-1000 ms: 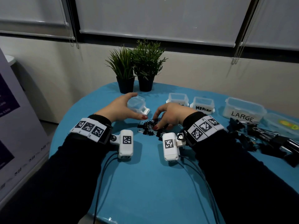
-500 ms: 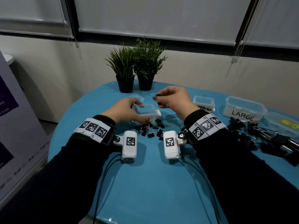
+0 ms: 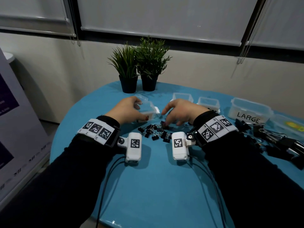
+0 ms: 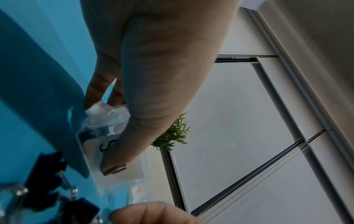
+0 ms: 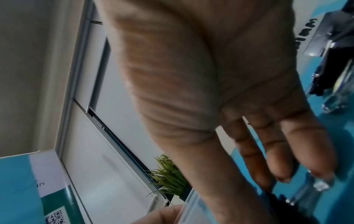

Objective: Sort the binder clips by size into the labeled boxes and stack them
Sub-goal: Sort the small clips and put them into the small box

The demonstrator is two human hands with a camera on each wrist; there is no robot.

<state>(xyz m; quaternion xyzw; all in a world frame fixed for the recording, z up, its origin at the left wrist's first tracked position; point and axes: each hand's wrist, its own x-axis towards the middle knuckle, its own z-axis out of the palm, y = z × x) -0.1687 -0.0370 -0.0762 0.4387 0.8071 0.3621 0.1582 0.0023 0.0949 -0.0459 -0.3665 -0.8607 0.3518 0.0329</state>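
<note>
My left hand (image 3: 143, 110) grips a small clear box (image 3: 150, 111) at the table's middle, tilted a little. In the left wrist view my thumb (image 4: 134, 121) lies across that box's label (image 4: 107, 145), which begins with S. A pile of small black binder clips (image 3: 153, 131) lies just in front of the box. My right hand (image 3: 165, 117) reaches down onto the pile, its straight fingers (image 5: 279, 151) spread, its fingertips touching the clips. Nothing shows pinched between them. Behind stand an unlabelled-looking clear box (image 3: 182, 97), the medium box (image 3: 209, 104) and the LARGE box (image 3: 248, 112).
Big black binder clips (image 3: 271, 139) are heaped at the right of the blue table (image 3: 156, 186). A further clear container (image 3: 289, 125) sits at the far right. Two potted plants (image 3: 139, 69) stand at the back. A poster board (image 3: 14, 129) leans on the left.
My right hand was raised over the small box half a second ago and has dropped onto the clip pile. My left hand keeps hold of the box.
</note>
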